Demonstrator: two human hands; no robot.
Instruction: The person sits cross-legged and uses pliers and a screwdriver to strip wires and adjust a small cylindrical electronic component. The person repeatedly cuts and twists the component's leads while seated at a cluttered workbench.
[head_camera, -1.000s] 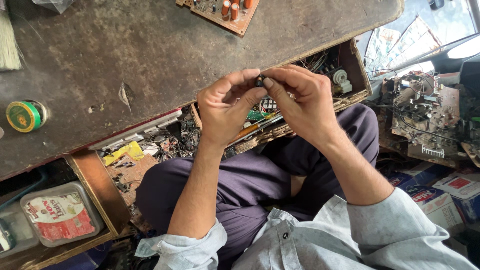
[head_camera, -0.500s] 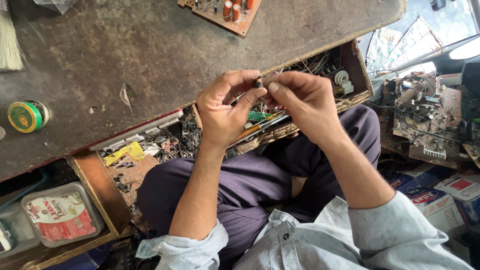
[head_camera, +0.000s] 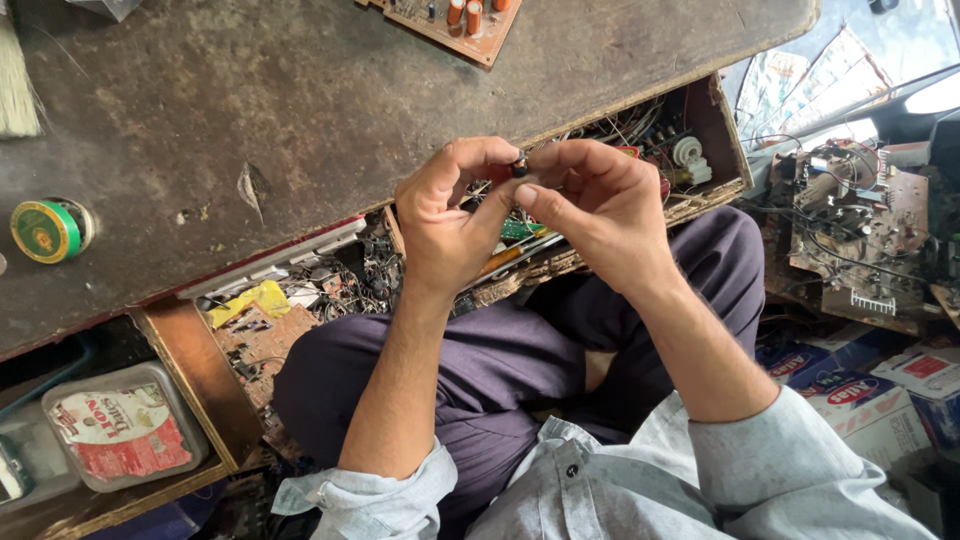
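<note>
Dusty and dark, the tabletop (head_camera: 300, 120) sits above an open drawer (head_camera: 600, 190) full of wires and small parts. Both hands meet over that drawer. Left hand (head_camera: 455, 215) and right hand (head_camera: 590, 200) pinch one tiny dark part (head_camera: 520, 167) between their fingertips. Near the tabletop's far edge lies a brown circuit board (head_camera: 450, 20). A green tape roll (head_camera: 45, 230) lies at the left.
</note>
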